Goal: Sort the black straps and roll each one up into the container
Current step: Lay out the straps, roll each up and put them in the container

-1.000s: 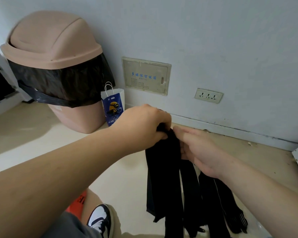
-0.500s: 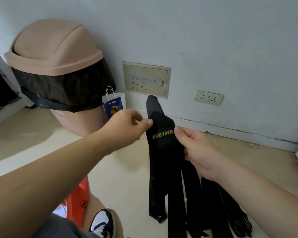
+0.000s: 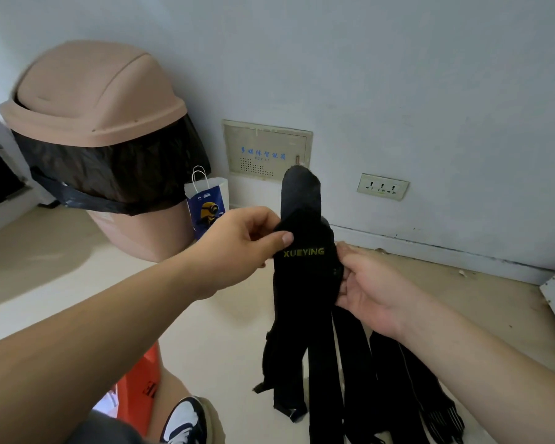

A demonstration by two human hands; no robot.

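yellow "xueying" on black strap (image 3: 305, 283) between both hands

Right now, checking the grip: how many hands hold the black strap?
2. The left hand pinches the black strap by the yellow lettering; the right hand holds its right edge.

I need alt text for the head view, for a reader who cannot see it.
Two hands hold up black straps, one printed XUEYING: the left hand pinches one edge, the right hand grips the other. A pink lidded bin stands behind, by the wall.
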